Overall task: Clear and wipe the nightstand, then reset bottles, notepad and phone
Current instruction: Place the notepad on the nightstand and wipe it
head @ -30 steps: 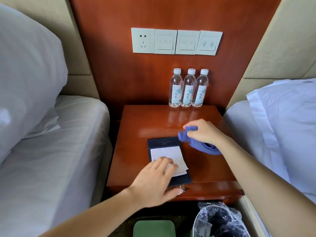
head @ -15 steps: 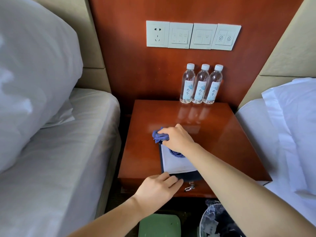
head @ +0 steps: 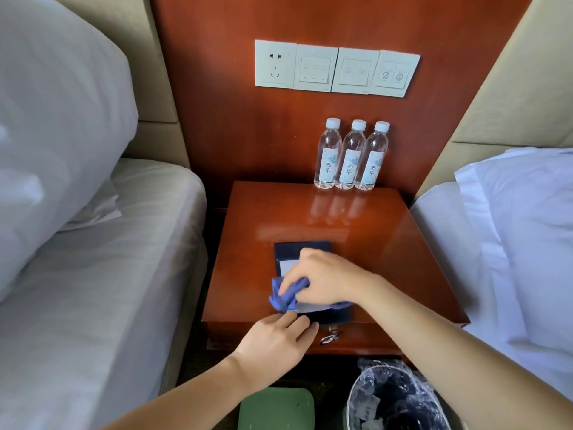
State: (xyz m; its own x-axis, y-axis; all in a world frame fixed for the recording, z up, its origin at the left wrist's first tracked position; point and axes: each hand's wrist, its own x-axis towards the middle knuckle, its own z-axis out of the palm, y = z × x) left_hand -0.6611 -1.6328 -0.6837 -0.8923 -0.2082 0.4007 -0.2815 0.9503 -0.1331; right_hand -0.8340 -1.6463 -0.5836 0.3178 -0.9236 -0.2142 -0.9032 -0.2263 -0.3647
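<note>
A glossy red-brown nightstand stands between two beds. Three clear water bottles with white caps line up upright at its back edge. A dark notepad holder with white paper lies near the front edge. My right hand grips a bunched blue cloth and presses it on the pad's lower left part. My left hand rests with straight fingers on the front edge, touching the holder's near end. No phone is in view.
A bed with a white pillow lies left, another white pillow right. Wall switches and a socket sit above the bottles. A lined waste bin and a green lid stand on the floor below. A key hangs from the drawer.
My right hand with the cloth moved from the pad's top left down to its lower left. My left hand stayed at the front edge. The camera shifted closer.
</note>
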